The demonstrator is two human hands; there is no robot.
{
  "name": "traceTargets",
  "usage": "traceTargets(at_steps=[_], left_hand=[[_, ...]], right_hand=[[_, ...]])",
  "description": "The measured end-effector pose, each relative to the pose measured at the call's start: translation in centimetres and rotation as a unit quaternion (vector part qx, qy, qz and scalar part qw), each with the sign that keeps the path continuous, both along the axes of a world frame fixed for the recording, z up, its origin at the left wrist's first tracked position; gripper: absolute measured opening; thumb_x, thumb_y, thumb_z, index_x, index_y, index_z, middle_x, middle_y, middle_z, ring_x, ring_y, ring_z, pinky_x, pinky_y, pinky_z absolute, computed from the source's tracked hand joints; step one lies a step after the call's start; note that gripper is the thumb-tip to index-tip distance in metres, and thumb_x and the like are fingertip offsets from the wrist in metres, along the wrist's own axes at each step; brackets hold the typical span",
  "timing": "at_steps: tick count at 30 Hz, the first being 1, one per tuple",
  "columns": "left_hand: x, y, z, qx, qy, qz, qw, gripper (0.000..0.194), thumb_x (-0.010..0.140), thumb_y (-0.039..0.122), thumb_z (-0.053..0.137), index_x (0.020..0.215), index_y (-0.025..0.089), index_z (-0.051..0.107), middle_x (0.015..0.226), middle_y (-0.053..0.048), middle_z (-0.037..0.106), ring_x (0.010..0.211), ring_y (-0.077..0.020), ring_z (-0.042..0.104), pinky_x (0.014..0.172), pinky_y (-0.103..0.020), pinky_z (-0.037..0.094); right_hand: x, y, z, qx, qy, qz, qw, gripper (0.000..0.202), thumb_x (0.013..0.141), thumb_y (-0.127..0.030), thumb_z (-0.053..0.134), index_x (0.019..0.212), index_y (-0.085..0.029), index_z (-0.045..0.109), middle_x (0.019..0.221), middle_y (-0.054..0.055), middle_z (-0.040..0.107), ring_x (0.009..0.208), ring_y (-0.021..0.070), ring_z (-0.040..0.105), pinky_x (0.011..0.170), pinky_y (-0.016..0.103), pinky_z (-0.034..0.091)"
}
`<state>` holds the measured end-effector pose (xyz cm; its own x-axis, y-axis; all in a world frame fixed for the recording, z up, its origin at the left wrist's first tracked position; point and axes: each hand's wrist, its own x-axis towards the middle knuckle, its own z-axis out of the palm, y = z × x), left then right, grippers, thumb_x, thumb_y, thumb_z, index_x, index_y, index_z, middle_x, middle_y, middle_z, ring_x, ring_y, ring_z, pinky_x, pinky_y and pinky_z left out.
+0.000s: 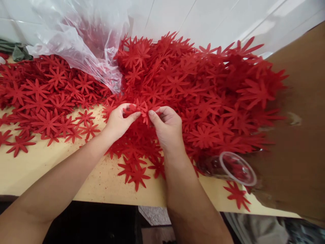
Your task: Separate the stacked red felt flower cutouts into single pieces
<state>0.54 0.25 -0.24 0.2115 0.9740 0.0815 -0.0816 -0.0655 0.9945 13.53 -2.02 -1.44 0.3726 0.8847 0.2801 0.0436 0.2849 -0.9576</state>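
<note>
My left hand (123, 118) and my right hand (166, 123) meet in front of a big heap of red flower-shaped cutouts (203, 88). Between them is one red flower cutout (144, 110) with narrow petals, pinched by thumb and fingers from both sides. My left thumb points right along it; my right thumb presses its other edge. Parts of the piece are hidden behind my fingers, and it blends with the red heap beyond. Just below my hands, several loose flower cutouts (137, 173) lie on the pale yellow table (96, 179).
A crumpled clear plastic bag (83, 44) rests between the right heap and a lower left heap (38, 91). On the right, a clear plastic cup (238, 169) lies tipped beside a brown cardboard panel (294, 135). White wall panels (162, 17) stand behind.
</note>
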Motion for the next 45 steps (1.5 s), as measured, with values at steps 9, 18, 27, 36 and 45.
traceTargets(at_steps=[9,18,27,36,45], left_hand=[[0.1,0.4,-0.3,-0.052,-0.073,0.012,0.996,0.004,0.071,0.012,0.057,0.073,0.013,0.054,0.072,0.002,0.06,0.067,-0.007,0.053,0.078,-0.026,0.043],[-0.5,1.3,-0.3,-0.093,-0.161,0.095,0.978,0.003,0.072,0.012,0.056,0.073,0.014,0.054,0.066,0.004,0.058,0.064,-0.0072,0.054,0.079,-0.025,0.045],[-0.1,0.5,-0.3,-0.062,-0.098,0.026,0.993,0.014,0.068,0.013,0.062,0.081,0.013,0.058,0.078,0.001,0.063,0.072,-0.0078,0.056,0.084,-0.027,0.044],[-0.1,0.8,-0.1,-0.064,-0.045,-0.034,0.996,0.008,0.071,0.008,0.056,0.075,0.013,0.061,0.067,0.003,0.062,0.059,-0.006,0.052,0.067,-0.022,0.043],[-0.1,0.6,-0.5,-0.018,0.024,-0.017,0.999,0.011,0.068,0.013,0.063,0.062,0.015,0.054,0.056,0.006,0.05,0.051,-0.0052,0.043,0.059,-0.022,0.038]], right_hand=[[-0.7,-0.2,-0.1,0.019,-0.036,0.024,0.999,0.03,0.062,-0.043,0.071,0.07,-0.019,0.055,0.061,-0.004,0.053,0.052,0.0065,0.045,0.049,0.021,0.039],[1.3,0.2,0.0,0.028,0.008,-0.04,0.999,0.03,0.061,-0.041,0.073,0.067,-0.019,0.053,0.057,-0.006,0.05,0.046,0.0045,0.043,0.044,0.019,0.036],[0.2,0.1,-0.5,0.07,-0.095,-0.039,0.992,0.035,0.068,-0.041,0.067,0.096,-0.022,0.058,0.101,0.007,0.062,0.091,0.0162,0.06,0.078,0.032,0.051],[-0.1,-0.2,-0.2,0.021,-0.121,-0.024,0.992,0.02,0.069,-0.037,0.066,0.071,-0.018,0.059,0.068,0.0,0.062,0.062,0.0112,0.056,0.062,0.027,0.048],[-1.0,-0.3,-0.4,0.018,-0.129,0.035,0.991,0.02,0.073,-0.039,0.063,0.076,-0.019,0.062,0.075,0.001,0.064,0.069,0.0117,0.058,0.066,0.026,0.049]])
